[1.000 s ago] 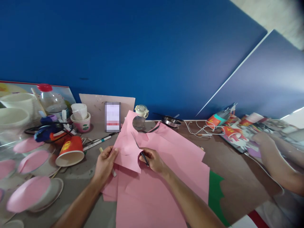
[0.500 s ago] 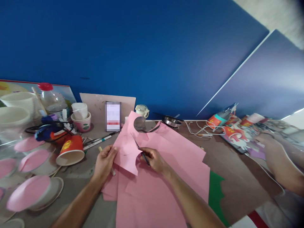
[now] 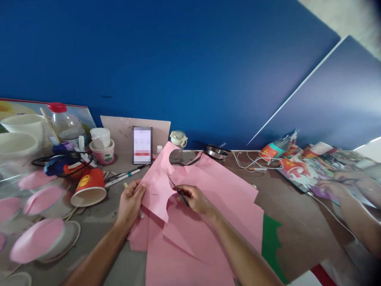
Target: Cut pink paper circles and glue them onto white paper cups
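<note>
My left hand (image 3: 132,200) pinches the left edge of a pink paper sheet (image 3: 156,190), thumb on top. Curved notches are cut into that sheet at its upper right and lower right, and a short drawn line shows on it. In my right hand (image 3: 193,198) is a pair of dark-handled scissors (image 3: 182,196), the blades pointing up and left at the sheet's right side. How far the blades are apart is hard to make out. Beneath both hands lie larger pink sheets (image 3: 202,242), overlapping on the table.
Pink-topped bowls (image 3: 37,240) and a tipped red paper cup (image 3: 89,188) crowd the left. A phone (image 3: 142,145) leans at the back, near a lidded jar (image 3: 177,139) and a tape roll (image 3: 216,152). At right, another person's hands (image 3: 336,186) work beside white cables (image 3: 253,161).
The cut has gone further along the curve; the sheet's lower right edge has shifted left and curves deeper. The other person's hands at right have moved.
</note>
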Demonstrator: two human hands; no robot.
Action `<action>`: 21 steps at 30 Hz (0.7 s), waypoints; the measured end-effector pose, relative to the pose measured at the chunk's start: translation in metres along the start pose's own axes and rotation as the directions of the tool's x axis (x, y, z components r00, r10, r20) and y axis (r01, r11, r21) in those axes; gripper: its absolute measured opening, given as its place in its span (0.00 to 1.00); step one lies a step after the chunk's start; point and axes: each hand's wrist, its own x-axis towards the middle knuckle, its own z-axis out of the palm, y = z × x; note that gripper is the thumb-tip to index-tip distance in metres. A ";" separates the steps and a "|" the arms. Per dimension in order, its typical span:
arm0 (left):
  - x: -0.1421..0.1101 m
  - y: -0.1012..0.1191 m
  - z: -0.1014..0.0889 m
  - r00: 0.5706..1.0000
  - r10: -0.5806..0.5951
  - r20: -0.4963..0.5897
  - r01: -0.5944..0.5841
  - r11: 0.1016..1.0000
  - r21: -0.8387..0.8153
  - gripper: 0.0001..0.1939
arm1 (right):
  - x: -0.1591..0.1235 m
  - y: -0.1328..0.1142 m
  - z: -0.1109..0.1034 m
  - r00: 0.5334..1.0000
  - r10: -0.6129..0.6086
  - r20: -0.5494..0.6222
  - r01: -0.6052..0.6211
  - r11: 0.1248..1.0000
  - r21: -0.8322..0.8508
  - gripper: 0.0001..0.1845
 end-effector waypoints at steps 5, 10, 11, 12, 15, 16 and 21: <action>-0.003 0.004 0.000 0.998 -0.043 0.051 0.041 0.998 0.050 0.25 | 0.001 0.006 0.001 1.000 -0.008 -0.006 0.008 1.000 0.011 0.20; -0.005 0.002 0.000 0.996 -0.048 0.074 0.040 0.994 0.101 0.25 | 0.001 0.007 0.002 0.999 0.038 0.006 -0.038 0.996 0.086 0.21; -0.005 0.002 0.000 0.996 -0.048 0.072 0.040 0.993 0.109 0.24 | 0.001 0.007 0.003 0.999 0.049 0.011 -0.050 0.993 0.111 0.21; -0.004 0.001 0.000 0.997 -0.045 0.068 0.037 0.993 0.113 0.24 | 0.001 0.008 0.003 0.998 0.058 0.019 -0.060 0.989 0.136 0.21; -0.003 0.000 0.001 0.997 -0.019 0.068 0.012 0.995 0.101 0.22 | 0.001 0.010 0.004 0.997 0.074 0.034 -0.079 0.977 0.199 0.21; -0.002 0.000 0.001 0.997 -0.016 0.069 0.009 0.995 0.097 0.22 | 0.001 0.011 0.004 0.996 0.077 0.036 -0.082 0.974 0.211 0.21; -0.006 0.009 0.003 0.997 -0.051 0.061 0.041 0.989 0.144 0.23 | 0.001 0.010 0.006 0.996 0.074 0.042 -0.082 0.968 0.235 0.19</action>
